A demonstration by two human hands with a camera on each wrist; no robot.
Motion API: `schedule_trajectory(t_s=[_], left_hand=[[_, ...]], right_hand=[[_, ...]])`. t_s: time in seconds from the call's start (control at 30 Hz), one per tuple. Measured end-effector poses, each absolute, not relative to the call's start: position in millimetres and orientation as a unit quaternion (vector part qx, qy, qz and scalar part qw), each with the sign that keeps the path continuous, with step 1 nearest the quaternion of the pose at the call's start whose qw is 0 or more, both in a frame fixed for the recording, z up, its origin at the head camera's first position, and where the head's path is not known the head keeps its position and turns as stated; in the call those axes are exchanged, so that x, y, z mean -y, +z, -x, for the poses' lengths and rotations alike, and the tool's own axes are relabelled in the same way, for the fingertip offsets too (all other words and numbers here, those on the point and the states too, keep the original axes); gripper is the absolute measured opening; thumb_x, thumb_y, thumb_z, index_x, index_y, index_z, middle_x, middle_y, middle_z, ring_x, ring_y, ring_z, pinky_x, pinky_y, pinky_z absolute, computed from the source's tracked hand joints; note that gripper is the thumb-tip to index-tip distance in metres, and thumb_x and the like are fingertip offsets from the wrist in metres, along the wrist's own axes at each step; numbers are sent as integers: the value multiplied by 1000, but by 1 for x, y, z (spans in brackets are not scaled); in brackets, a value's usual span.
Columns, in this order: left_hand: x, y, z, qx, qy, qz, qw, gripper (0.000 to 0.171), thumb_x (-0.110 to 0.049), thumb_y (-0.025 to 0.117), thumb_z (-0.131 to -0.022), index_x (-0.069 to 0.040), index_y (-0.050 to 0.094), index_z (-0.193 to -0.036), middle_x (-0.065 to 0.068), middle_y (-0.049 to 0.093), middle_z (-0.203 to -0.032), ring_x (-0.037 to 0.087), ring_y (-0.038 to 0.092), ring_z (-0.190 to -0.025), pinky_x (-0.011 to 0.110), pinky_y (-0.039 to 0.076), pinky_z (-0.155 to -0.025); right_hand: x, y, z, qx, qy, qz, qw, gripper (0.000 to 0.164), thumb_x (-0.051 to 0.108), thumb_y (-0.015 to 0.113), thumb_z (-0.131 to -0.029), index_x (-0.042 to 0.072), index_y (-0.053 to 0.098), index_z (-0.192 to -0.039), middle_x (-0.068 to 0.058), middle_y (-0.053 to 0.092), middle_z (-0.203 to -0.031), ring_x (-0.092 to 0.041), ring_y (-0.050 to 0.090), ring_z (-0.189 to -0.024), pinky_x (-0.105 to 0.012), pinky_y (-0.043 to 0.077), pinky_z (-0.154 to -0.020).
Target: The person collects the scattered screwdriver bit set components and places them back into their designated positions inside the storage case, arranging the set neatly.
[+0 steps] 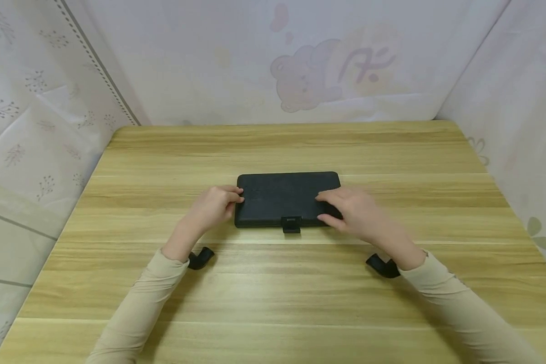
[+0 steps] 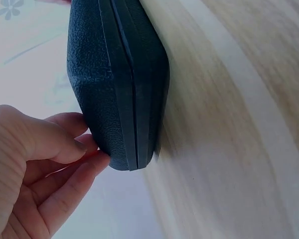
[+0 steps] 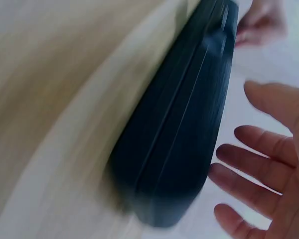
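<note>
A black, closed hard case with a textured surface lies flat on the table, its latch on the near side. My left hand is at the left end of the case, and in the left wrist view its fingertips touch the upper edge near a corner. Over the right end reaches my right hand, thumb and fingers apart. The right wrist view shows these fingers spread beside the case, not closed round it; contact there is hard to judge.
The wood-grain table extends around the case. Light patterned cloth hangs behind it and at both sides. Next to the wrists are black curved pieces, one at the left and one at the right.
</note>
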State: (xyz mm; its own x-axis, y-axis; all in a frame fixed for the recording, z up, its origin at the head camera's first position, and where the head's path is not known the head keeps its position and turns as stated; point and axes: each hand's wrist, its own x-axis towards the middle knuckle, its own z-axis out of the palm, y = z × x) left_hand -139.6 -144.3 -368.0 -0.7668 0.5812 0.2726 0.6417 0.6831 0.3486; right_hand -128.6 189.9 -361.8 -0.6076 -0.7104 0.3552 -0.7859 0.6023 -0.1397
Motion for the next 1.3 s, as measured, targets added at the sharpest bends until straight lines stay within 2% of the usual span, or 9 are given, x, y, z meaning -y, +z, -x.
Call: schedule_trajectory(t_s=[0.07, 0.17, 0.33, 0.47, 0.63, 0.73, 0.87, 1.07, 1.3], left_hand=[[144, -368, 139, 915, -217, 334, 70, 19, 12, 59, -78, 5, 73, -89, 17, 68, -103, 30, 64, -99, 37, 54, -79], [144, -368, 139, 914, -217, 335, 74, 19, 12, 59, -78, 5, 73, -88, 18, 68, -103, 30, 65, -98, 37, 54, -78], [142, -365, 138, 917, -209, 332, 71, 18, 11, 59, -78, 5, 73, -88, 18, 68, -103, 30, 65, -98, 37, 55, -77], [135, -358, 135, 931, -175, 316, 48, 21, 7, 56, -80, 5, 73, -91, 19, 66, -107, 31, 64, -99, 36, 55, -76], [114, -349, 127, 940, -118, 317, 37, 28, -11, 59, -85, 2, 68, -108, 17, 63, -116, 30, 60, -106, 39, 54, -79], [95, -347, 119, 940, -103, 324, 22, 51, -33, 65, -85, 2, 59, -122, 17, 57, -124, 30, 54, -115, 39, 51, -86], [70, -350, 112, 938, -64, 341, 29, 77, -52, 72, -75, 2, 55, -126, 16, 56, -125, 29, 53, -114, 35, 51, -87], [51, -358, 107, 939, -9, 334, 80, 56, -49, 76, -73, -2, 66, -101, 7, 60, -93, 22, 56, -86, 27, 55, -62], [47, -356, 106, 938, 15, 327, 110, 38, -40, 76, -77, -5, 70, -88, 4, 58, -78, 19, 55, -73, 24, 52, -54]], right_hand=[[-178, -361, 125, 895, 131, -414, 105, 52, 35, 77, -77, 2, 63, -114, -12, 64, -112, -28, 61, -98, -43, 52, -77], [-163, -361, 120, 909, 96, -397, 79, 67, 51, 73, -75, 4, 60, -121, -11, 60, -121, -28, 55, -106, -43, 49, -76], [-149, -360, 114, 925, 28, -372, 72, 83, 67, 69, -68, 5, 58, -123, -11, 57, -123, -29, 53, -107, -41, 44, -70], [-141, -359, 111, 932, -8, -356, 62, 88, 70, 69, -65, 4, 58, -123, -12, 56, -123, -31, 52, -107, -45, 40, -72], [-133, -360, 109, 936, -34, -345, 66, 83, 64, 73, -67, 1, 60, -119, -15, 58, -120, -31, 53, -105, -47, 39, -74], [-129, -360, 109, 935, -44, -344, 78, 78, 60, 75, -67, 0, 62, -115, -16, 60, -116, -31, 55, -102, -46, 39, -74], [-128, -360, 109, 930, -46, -351, 97, 73, 58, 76, -68, -1, 64, -110, -17, 63, -111, -31, 56, -98, -45, 41, -73], [-127, -360, 111, 921, -37, -367, 123, 64, 52, 76, -70, -1, 67, -104, -16, 65, -105, -30, 59, -91, -40, 42, -71], [-125, -359, 114, 915, -30, -379, 137, 48, 41, 77, -75, -1, 69, -95, -15, 67, -93, -28, 62, -78, -35, 49, -60]])
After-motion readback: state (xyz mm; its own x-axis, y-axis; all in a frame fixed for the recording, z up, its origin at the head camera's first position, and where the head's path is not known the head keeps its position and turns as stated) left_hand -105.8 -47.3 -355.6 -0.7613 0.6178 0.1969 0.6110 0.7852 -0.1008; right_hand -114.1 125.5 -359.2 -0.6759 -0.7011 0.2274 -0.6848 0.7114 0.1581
